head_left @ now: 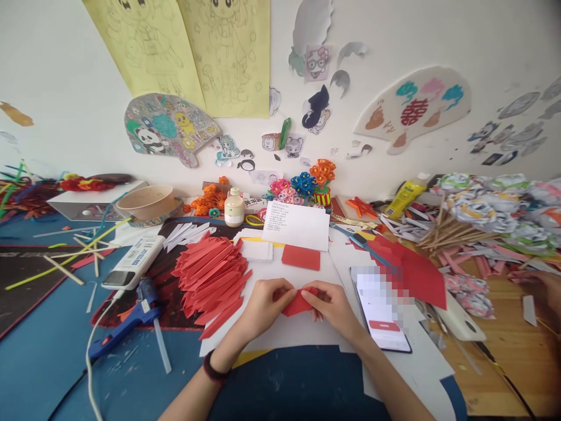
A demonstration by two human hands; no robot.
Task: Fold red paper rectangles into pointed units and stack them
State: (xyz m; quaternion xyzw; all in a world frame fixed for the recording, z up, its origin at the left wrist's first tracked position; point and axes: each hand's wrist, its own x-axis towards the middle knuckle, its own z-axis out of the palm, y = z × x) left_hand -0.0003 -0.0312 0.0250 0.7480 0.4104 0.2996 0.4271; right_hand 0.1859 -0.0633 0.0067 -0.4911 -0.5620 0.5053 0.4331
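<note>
Between my two hands is a small piece of red paper (298,305), partly folded, held over the white sheets. My left hand (267,304) pinches its left side between thumb and fingers. On the other side, my right hand (328,304) grips the paper's right edge, with the thumb on top. Just beyond my fingers lies a flat stack of red paper (301,258). To the left of my left hand is a heap of folded red paper strips (213,275). My fingers hide part of the paper.
A blue glue gun (127,327) and a white power bank (135,263) with a cable lie left. A phone (380,310) rests right, near red sheets (416,269). A handwritten card (297,225) and a glue bottle (234,208) stand behind. Another person's hand (541,283) shows far right.
</note>
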